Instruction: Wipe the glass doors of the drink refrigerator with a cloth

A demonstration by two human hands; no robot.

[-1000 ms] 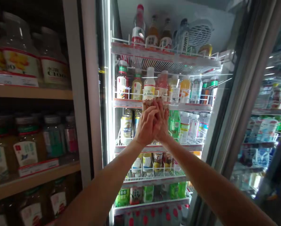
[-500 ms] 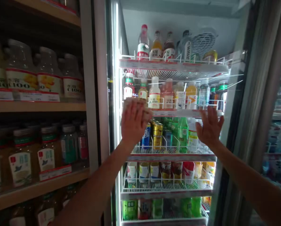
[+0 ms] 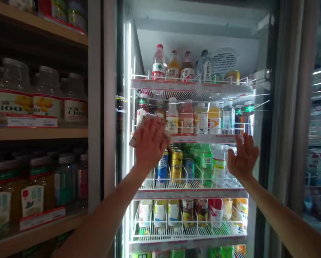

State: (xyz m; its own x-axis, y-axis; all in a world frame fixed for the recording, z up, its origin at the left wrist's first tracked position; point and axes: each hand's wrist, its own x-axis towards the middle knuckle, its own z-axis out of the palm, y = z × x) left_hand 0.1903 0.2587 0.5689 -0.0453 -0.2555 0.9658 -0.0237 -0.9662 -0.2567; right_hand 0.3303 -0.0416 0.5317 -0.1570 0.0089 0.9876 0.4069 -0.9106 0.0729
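Note:
My left hand (image 3: 149, 150) presses a folded brownish cloth (image 3: 134, 139) in front of the left side of the drinks fridge, its fingers laid over the cloth. Faint light streaks suggest a glass door between my hands and the bottles. On the right, my right hand (image 3: 243, 157) is raised with fingers apart and nothing in it. It seems to rest against the glass near the right frame; the contact itself is not plain. Behind the left hand stand bottles on the second shelf (image 3: 203, 138), partly hidden, with a gold can (image 3: 176, 165) below.
Wooden shelves (image 3: 42, 133) with bottled drinks stand to the left, beside a grey upright frame (image 3: 95, 107). Inside the fridge are several wire racks of bottles and cans. Another fridge section (image 3: 320, 143) stands at the far right.
My view has tilted up and shifted slightly right, so the fridge sits lower and further left. My left hand and the cloth stay at the left side; the cloth's angle has changed. My right hand remains open.

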